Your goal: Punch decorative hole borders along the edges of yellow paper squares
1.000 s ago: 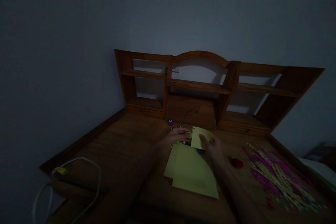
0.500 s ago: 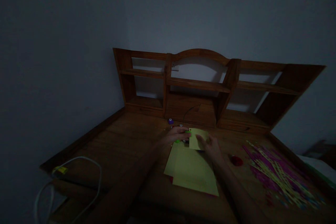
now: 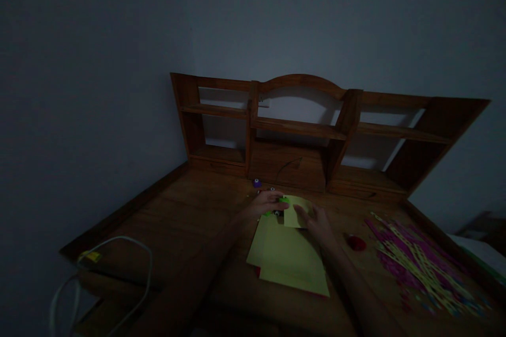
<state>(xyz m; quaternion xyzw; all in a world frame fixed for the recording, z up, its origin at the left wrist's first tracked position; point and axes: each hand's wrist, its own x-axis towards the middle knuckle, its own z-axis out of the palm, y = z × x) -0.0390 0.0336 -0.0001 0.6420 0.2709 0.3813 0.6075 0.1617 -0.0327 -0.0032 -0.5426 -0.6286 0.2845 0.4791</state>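
The card (image 3: pixel 292 218) is over the far end of the sheets (image 3: pixel 290 260), pinched by the right hand (image 3: pixel 319 225), its left edge at a green piece (image 3: pixel 283 200) pinched in the left hand (image 3: pixel 264 203). It should be light, flexible and easily creased; hold near an edge. The shelf (image 3: pixel 298 126) bounds the far side, strips (image 3: pixel 419 260) the right; the desk (image 3: pixel 185 210) gives most room leftward

Free desk (image 3: pixel 174 210) leftward, strips (image 3: pixel 421 260) rightward
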